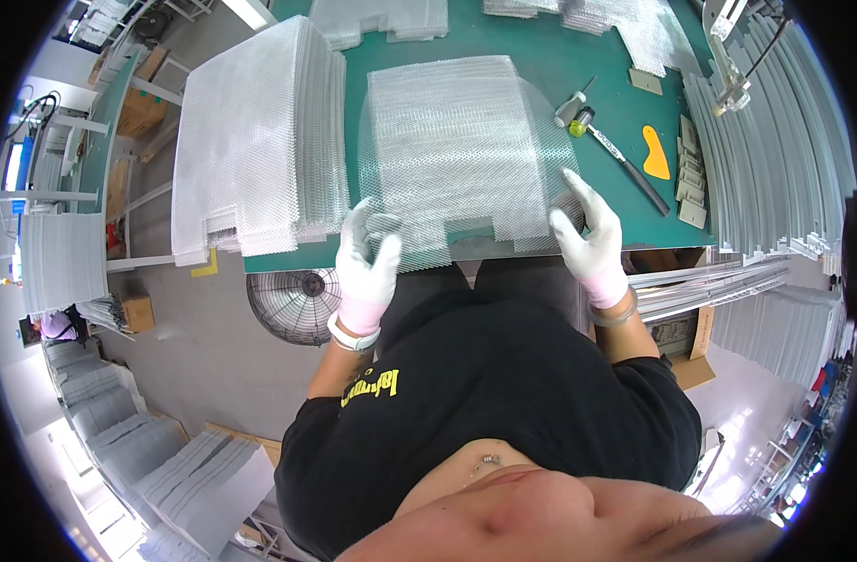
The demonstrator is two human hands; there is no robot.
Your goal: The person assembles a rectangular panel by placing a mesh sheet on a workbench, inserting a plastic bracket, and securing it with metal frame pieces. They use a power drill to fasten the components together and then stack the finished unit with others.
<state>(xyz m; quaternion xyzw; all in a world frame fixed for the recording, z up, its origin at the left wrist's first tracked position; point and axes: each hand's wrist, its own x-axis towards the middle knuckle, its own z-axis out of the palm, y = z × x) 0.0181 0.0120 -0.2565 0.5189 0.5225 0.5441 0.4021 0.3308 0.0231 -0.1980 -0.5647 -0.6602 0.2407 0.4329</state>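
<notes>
A translucent, silvery mesh sheet (409, 211) bows over a stack of similar mesh sheets (447, 108) on the green table, its near edge reaching past the table's front. At its left side my left hand (367, 267), in a white glove with a pink cuff, has its thumb in front and some fingers partly behind the mesh. My right hand (592, 239), gloved the same way, meets the sheet's right side with thumb and forefinger far apart. Both hands seem to hold the sheet loosely by its sides; the exact contact is blurred by the see-through mesh.
A taller mesh stack (236, 140) stands left on the green table (503, 33). To the right lie a hammer (625, 169), a screwdriver (575, 103), a yellow scraper (655, 155) and small beige plates (691, 178). Long pale strips (775, 140) flank the table; a fan (292, 304) stands below.
</notes>
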